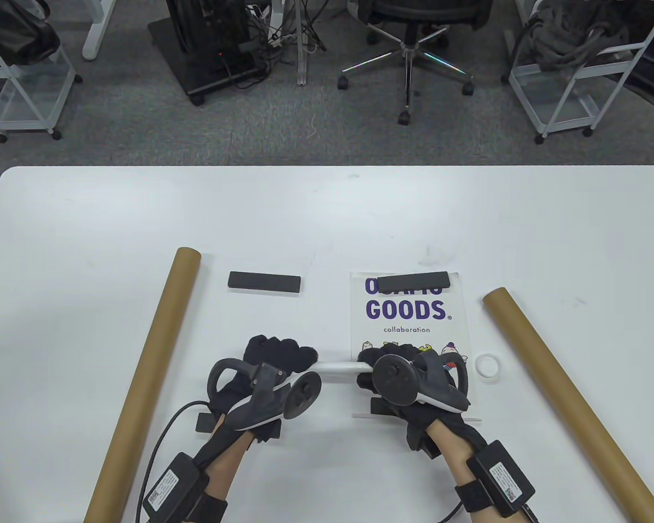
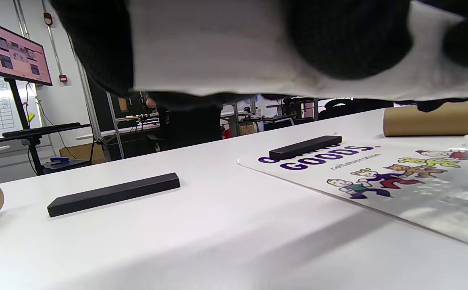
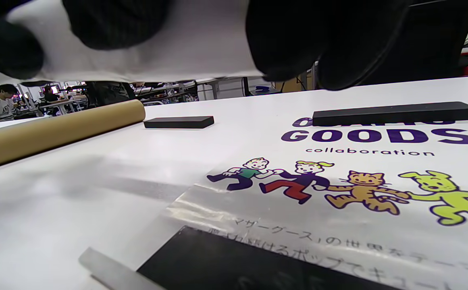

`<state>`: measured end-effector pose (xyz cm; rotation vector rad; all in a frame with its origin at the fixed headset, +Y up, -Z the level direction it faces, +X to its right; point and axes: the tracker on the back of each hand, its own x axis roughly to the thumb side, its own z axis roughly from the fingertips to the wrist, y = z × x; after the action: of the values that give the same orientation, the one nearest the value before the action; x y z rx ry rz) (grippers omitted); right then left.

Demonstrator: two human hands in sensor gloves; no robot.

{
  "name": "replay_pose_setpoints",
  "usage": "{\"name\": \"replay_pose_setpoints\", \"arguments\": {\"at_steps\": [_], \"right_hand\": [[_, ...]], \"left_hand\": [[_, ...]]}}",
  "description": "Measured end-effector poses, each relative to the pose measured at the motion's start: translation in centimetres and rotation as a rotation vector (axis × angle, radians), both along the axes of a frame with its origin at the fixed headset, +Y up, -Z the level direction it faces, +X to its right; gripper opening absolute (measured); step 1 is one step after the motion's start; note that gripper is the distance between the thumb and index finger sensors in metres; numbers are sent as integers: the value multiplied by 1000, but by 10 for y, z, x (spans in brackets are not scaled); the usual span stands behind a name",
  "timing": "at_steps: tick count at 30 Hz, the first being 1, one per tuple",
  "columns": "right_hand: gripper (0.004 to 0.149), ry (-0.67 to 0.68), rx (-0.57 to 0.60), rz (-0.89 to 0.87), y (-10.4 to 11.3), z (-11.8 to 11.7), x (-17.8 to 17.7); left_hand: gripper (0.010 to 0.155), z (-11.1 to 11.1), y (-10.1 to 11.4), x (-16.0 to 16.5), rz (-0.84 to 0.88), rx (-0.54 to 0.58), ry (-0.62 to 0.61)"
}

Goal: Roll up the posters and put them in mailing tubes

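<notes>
Rolled poster [image 1: 338,368], ends hidden inside both hands' grip.

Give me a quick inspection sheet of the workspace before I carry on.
Surface: white table, bare at the back.
Job's things: rolled poster held between both hands; flat poster under a black bar; left tube, right tube.
Clutter: second bar lying free; white ring beside the flat poster.
Grippers: left hand and right hand each grip one end of the roll.
Cables: lead from the left wrist.
Surroundings: chair, carts, carpet.
</notes>
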<state>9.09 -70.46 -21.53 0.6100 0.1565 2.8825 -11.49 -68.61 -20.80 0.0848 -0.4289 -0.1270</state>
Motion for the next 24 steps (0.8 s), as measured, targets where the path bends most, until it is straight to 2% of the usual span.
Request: {"name": "replay_pose_setpoints", "arguments": {"at_steps": [7, 18, 21, 24], "right_hand": [[53, -5, 80, 84, 2, 4, -7], [63, 11, 35, 36, 3, 2, -1], [60, 11, 28, 33, 3, 1, -1], [56, 15, 17, 38, 3, 3, -3]], "left_hand": [[49, 0, 0, 1, -35, -4, 5], [62, -3, -1, -4, 26, -72, 0], [63, -4, -2, -5, 45, -86, 4], [57, -3, -3, -3, 66, -101, 3]]}}
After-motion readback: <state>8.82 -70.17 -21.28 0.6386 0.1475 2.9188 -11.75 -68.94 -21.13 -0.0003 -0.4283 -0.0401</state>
